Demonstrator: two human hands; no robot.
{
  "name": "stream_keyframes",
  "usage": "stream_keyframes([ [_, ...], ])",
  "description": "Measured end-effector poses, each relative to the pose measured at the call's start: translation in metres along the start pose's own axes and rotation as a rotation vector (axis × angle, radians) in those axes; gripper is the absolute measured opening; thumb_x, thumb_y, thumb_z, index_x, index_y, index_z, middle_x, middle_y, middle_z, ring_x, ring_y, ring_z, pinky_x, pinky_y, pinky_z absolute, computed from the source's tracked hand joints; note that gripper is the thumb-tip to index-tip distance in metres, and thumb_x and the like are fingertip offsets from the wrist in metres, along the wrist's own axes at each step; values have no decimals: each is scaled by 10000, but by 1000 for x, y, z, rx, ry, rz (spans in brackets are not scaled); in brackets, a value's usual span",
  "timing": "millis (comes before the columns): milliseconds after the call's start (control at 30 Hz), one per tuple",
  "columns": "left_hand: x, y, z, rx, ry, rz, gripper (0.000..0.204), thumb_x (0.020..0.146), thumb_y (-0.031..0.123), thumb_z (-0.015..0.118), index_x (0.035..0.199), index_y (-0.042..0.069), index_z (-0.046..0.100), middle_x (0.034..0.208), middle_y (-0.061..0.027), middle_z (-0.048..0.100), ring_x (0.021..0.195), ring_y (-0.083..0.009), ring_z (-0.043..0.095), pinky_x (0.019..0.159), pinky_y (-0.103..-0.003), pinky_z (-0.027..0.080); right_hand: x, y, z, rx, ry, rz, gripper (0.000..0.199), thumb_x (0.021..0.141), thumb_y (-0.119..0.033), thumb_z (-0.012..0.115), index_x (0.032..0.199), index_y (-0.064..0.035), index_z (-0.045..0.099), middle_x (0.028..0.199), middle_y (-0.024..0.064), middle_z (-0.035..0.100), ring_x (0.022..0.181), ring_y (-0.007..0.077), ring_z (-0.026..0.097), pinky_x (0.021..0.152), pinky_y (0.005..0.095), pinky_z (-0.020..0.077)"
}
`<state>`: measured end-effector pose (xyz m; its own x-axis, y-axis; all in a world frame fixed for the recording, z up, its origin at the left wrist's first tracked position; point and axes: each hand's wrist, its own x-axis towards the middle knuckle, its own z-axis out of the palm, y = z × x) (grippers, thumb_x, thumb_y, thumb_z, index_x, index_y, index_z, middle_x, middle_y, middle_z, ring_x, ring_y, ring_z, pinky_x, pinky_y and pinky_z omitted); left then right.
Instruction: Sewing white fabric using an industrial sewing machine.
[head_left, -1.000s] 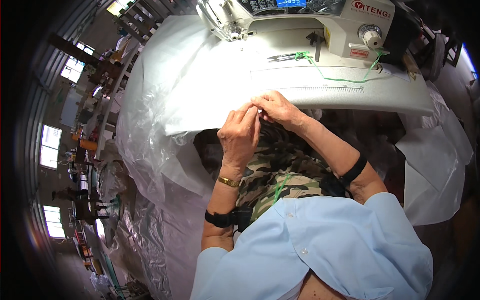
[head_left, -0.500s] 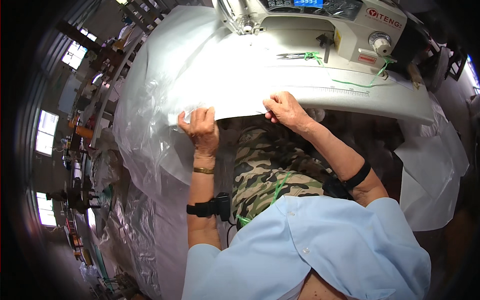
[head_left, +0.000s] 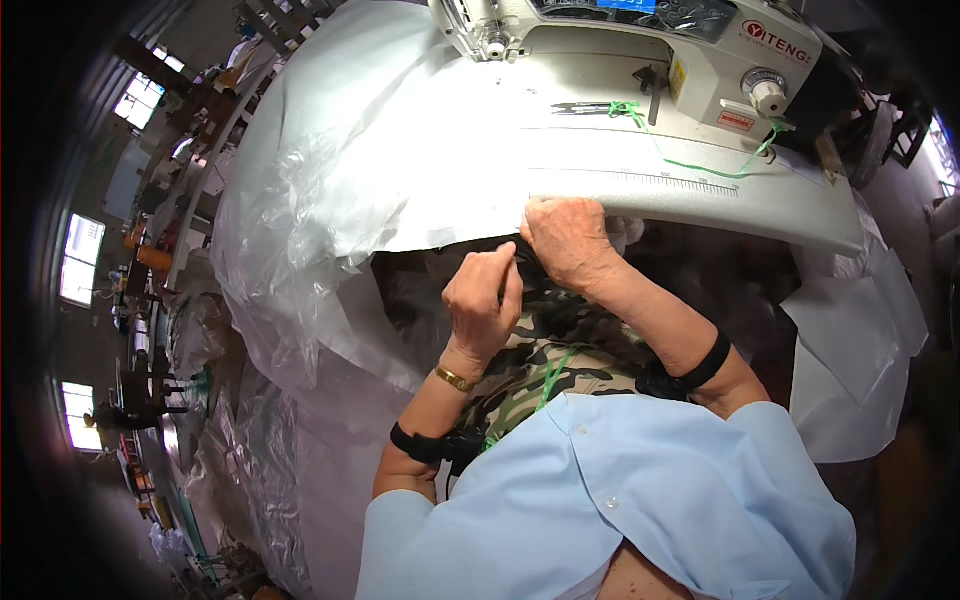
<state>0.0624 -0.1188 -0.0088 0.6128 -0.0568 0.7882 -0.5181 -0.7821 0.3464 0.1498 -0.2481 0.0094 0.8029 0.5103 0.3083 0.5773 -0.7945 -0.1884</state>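
A large translucent white plastic sheet (head_left: 330,190) covers the left part of the sewing machine's bed and hangs over its front edge. At the sheet's near right corner, my right hand (head_left: 570,240) is closed on its edge, knuckles up. Just left of and below it is my left hand (head_left: 485,300), its fingers curled and the thumb and forefinger pressed together close under the sheet's edge. What lies in that pinch, if anything, is too small to make out. The needle area of the sewing machine (head_left: 690,60) is beyond both hands.
Thread snips (head_left: 580,108) tied to a green cord (head_left: 690,166) lie on the bed, right of the sheet. More white sheeting (head_left: 850,360) hangs at the right. Crumpled clear plastic (head_left: 270,480) hangs at the left. My camouflage-clad lap is under the bed's edge.
My left hand has let go of the sheet's edge and moved right and nearer to me, beside the right hand. My right hand has turned knuckles up at the sheet's corner.
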Motion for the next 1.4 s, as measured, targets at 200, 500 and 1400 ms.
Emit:
stream_keyframes([
  [200, -14, -27, 26, -1069, -367, -1280, 365, 971, 333, 610, 931, -24, 676, 820, -88, 702, 743, -171, 663, 707, -285, 525, 4, -1, -4, -166, -69, -136, 95, 677, -157, 709, 726, -75, 716, 661, 90, 677, 676, 224, 701, 581, 377, 496],
  [500, 3, -37, 65, -1627, 268, -1411, 324, 892, 242, 728, 1111, 48, 587, 1071, -106, 658, 1024, -228, 641, 892, -387, 549, 11, -3, -12, -202, -48, -398, 87, 714, -118, 663, 641, -88, 625, 573, 90, 600, 557, 217, 616, 653, 365, 377],
  [1400, 12, -35, 10, -1322, -210, -1241, 131, 942, 120, 608, 924, -3, 648, 788, -78, 678, 639, -117, 602, 677, -268, 524, 35, 8, 24, 1356, -208, 432, 308, 901, -225, 619, 681, -10, 606, 609, 42, 578, 529, 109, 551, 492, 273, 494],
])
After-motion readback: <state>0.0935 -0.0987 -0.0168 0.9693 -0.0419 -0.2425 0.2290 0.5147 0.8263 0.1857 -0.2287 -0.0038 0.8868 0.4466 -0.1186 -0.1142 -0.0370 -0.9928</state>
